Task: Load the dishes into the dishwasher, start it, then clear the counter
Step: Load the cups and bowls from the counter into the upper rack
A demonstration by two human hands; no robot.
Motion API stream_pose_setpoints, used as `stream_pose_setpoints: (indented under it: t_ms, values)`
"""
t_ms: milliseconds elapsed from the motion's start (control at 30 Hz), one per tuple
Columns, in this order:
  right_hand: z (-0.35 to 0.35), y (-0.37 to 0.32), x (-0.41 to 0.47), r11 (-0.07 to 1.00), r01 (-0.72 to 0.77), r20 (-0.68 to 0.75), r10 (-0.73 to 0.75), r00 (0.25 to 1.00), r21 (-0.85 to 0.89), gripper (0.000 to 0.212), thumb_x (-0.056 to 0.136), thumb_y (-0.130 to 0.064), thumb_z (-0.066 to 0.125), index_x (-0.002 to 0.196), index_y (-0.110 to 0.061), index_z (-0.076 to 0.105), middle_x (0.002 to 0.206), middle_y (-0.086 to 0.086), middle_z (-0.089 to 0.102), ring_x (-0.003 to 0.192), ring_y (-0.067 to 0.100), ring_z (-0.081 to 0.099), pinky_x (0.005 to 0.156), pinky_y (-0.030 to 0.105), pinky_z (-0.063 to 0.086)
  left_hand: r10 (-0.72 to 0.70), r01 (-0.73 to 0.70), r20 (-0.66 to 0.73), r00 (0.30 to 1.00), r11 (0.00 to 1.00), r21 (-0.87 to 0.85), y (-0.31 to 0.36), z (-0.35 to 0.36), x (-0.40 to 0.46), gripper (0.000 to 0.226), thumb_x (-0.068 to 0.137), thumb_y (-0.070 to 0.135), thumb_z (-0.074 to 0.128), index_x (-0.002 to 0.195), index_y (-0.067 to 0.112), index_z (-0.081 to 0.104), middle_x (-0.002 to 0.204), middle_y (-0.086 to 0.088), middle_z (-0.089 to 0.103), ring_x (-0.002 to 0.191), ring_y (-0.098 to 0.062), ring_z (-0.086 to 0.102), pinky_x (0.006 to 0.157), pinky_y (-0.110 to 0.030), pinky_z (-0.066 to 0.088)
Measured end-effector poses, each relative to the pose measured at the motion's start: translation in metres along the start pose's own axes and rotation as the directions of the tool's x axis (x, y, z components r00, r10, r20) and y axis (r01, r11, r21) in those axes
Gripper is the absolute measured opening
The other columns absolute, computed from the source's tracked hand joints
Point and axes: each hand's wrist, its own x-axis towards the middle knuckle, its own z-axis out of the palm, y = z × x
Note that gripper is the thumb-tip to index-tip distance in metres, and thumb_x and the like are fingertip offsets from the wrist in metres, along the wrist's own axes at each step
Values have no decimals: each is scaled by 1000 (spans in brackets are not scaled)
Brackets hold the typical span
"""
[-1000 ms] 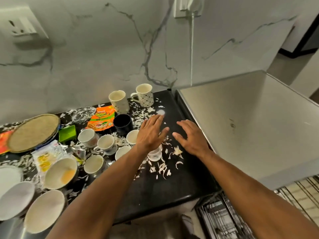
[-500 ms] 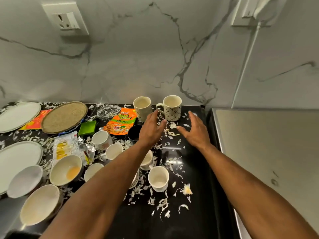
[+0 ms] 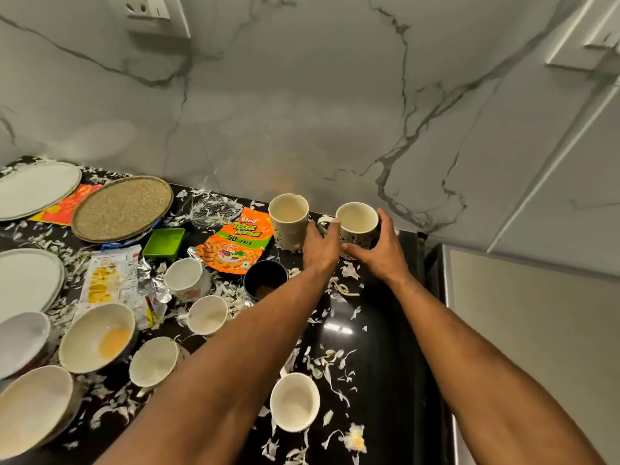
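Both arms reached back; right hand [image 3: 375, 253] cups patterned mug [image 3: 357, 223], left hand [image 3: 320, 246] alongside.

Orange snack pkt [image 3: 235, 241], green tray [image 3: 164, 243], foil wrapper [image 3: 110, 280], wall socket [image 3: 147, 8].
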Motion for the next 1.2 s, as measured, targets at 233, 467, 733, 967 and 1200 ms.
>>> stream_pose_setpoints:
  t_ms: [233, 467, 733, 967, 1200]
  values:
    - [10, 11, 20, 996, -29, -4, 29, 1000, 80, 113, 68, -26, 89, 153, -17, 15, 148, 5, 40, 132, 18, 40, 103, 26, 33, -55, 53, -9, 998, 987, -153, -5, 7, 18, 52, 101, 49, 32, 139, 16, 46, 138, -12, 51, 126, -29, 48, 109, -48, 37]
    - [15, 16, 19, 984, 8, -42, -1, 999, 178, 83, 65, -19, 90, 134, -13, 42, 118, -5, 55, 112, 12, 55, 92, 23, 49, -80, 88, 43, 996, 962, -260, -5, 8, 17, 45, 101, 43, 39, 126, 6, 47, 124, -19, 59, 114, -32, 58, 99, -49, 48]
    - [-5, 2, -25, 959, 45, -154, -1, 988, 278, 81, 65, -25, 90, 130, -11, 43, 118, -1, 56, 107, 12, 57, 84, 19, 49, 74, -54, 154, 985, 990, -133, 7, -1, -24, 41, 98, 50, 38, 111, 12, 46, 109, -15, 61, 104, -29, 61, 92, -51, 52]
    - [-20, -8, -86, 924, -14, -246, 116, 962, 382, 82, 53, -51, 82, 121, -24, 44, 116, 3, 59, 106, 19, 61, 90, 44, 55, 159, -121, 261, 952, 980, -155, 7, -9, -84, 29, 105, 36, 36, 108, 10, 49, 94, -5, 56, 89, -18, 57, 75, -33, 52]
    - [-22, -15, -158, 880, -10, -390, 222, 894, 476, 77, 52, -53, 75, 115, -20, 46, 104, -2, 63, 92, 13, 66, 77, 34, 58, 146, -49, 463, 874, 975, -217, -11, -16, -139, 33, 101, 47, 38, 109, 17, 51, 115, -17, 61, 103, -31, 64, 87, -54, 55]
